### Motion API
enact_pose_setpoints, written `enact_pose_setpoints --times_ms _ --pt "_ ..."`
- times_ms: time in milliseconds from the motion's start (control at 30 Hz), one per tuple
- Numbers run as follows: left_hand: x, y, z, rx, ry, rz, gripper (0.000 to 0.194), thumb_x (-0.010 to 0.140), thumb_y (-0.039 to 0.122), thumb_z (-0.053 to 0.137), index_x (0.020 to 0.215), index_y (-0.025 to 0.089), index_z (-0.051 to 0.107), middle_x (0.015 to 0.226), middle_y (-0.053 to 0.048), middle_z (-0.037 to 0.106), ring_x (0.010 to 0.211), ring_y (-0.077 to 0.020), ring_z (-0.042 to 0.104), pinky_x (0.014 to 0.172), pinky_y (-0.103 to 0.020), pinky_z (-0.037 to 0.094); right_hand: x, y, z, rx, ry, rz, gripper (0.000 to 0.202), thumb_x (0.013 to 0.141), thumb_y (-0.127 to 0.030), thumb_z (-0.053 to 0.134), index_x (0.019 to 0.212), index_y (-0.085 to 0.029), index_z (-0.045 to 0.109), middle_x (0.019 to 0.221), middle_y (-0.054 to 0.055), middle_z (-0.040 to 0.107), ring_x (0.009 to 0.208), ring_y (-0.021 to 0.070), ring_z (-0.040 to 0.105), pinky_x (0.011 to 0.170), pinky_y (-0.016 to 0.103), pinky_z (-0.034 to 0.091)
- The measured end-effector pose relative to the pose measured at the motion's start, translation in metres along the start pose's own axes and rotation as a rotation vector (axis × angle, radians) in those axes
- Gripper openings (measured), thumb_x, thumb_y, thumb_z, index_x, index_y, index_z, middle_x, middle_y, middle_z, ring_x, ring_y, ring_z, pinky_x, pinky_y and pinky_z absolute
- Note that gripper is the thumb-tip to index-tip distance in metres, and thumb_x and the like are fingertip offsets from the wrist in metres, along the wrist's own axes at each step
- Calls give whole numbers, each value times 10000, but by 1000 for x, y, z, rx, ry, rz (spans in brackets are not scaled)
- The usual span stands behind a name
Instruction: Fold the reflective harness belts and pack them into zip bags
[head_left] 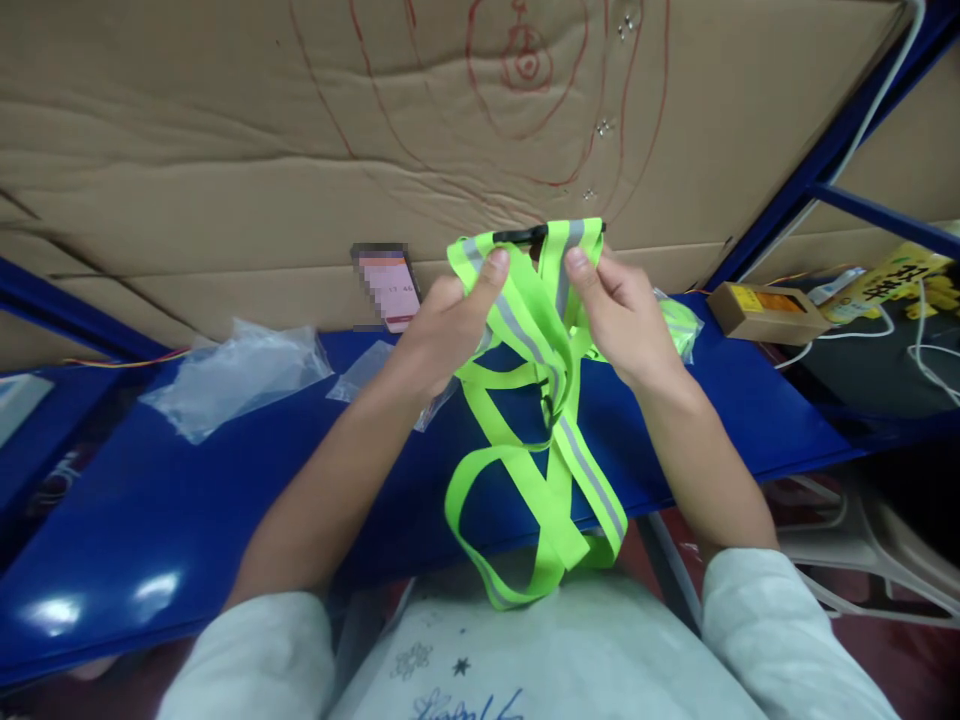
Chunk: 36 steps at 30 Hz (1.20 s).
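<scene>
Both hands hold up a neon-yellow reflective vest (517, 472) made of straps with grey stripes. My left hand (457, 325) pinches one strap end, thumb on top, just left of a black buckle (521, 236). On the other side of the buckle, my right hand (619, 305) grips a second strap with its thumb pressed on the grey stripe. The remaining straps hang in loops below, over the table edge and toward my lap. A second dark fitting shows among the hanging straps. The fingers behind the straps are hidden.
Clear plastic bags (240, 375) lie on the blue table (225, 500). A phone (391, 288) leans against the cardboard wall (187, 190). Right of my hands are a bagged yellow-green item (682, 325), a small cardboard box (765, 313) and white cables. A plastic stool (870, 540) stands below right.
</scene>
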<state>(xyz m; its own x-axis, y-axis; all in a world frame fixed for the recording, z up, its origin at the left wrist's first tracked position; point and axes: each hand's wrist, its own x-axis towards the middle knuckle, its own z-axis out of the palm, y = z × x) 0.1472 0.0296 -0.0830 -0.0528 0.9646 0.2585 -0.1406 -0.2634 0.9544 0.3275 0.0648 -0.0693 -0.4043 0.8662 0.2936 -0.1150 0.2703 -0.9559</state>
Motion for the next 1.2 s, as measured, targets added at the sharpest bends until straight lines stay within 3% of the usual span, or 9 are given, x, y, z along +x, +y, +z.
enact_pose_setpoints --times_ms 67,167,367,600,800,933,1000,1100,1200 --pt "-1 1 3 29 3 21 515 984 553 640 1351 192 646 976 -42 763 1227 -341 681 1056 -495 538 2 4 3 2 21 -9 485 895 -736 660 972 -259 699 898 17 712 1058 242 694 835 357 617" --pt "-2 4 7 43 -112 38 498 943 534 701 1289 175 694 1129 -78 770 1248 -335 675 1062 -473 550 7 11 7 54 57 -3 503 865 -759 674 958 -266 708 911 23 730 1037 243 707 829 370 623" --pt "2 2 4 76 -182 77 413 855 433 817 1183 190 754 1300 -91 739 1262 -308 674 1114 -457 534 9 2 8 164 -27 77 473 904 -683 665 1057 -240 728 983 58 763 1085 260 724 888 419 631" --pt "5 1 -2 -13 -192 25 377 807 422 862 1117 220 785 1236 -57 769 1285 -299 668 1145 -466 525 2 -4 8 158 -185 73 380 929 -591 690 1063 -241 750 1000 30 772 1111 238 723 953 383 629" --pt "1 3 0 -194 -396 -77 356 724 388 931 993 201 793 1133 -63 799 1174 -311 731 1059 -464 584 1 -6 16 70 -107 123 413 928 -620 696 1109 -249 720 917 0 738 1034 220 733 833 330 641" --pt "-4 -6 12 -218 -416 -63 338 784 411 890 996 173 777 939 -49 810 965 -260 781 998 -429 605 3 -12 10 6 -96 135 387 946 -576 698 1137 -240 700 833 -3 700 967 212 736 777 312 640" --pt "-6 -9 15 -191 -470 -109 317 848 430 835 984 152 770 793 -42 784 798 -225 773 882 -394 631 1 -19 2 -76 -85 39 404 892 -492 790 1205 -257 687 910 12 723 1060 235 719 831 329 642" --pt "-7 -6 12 -139 -559 -242 285 872 402 809 972 140 761 727 -44 758 687 -193 740 724 -328 625 -3 -35 -13 -298 -60 -258 636 797 -332 891 1378 -330 634 1258 28 713 1366 257 576 1072 356 562" --pt "-7 0 9 -131 -681 -341 259 837 351 837 965 140 760 769 -51 759 645 -175 719 662 -305 617 -5 -52 -24 -590 -228 -349 411 888 -316 810 1292 -316 730 1257 18 728 1297 244 615 1173 359 454"
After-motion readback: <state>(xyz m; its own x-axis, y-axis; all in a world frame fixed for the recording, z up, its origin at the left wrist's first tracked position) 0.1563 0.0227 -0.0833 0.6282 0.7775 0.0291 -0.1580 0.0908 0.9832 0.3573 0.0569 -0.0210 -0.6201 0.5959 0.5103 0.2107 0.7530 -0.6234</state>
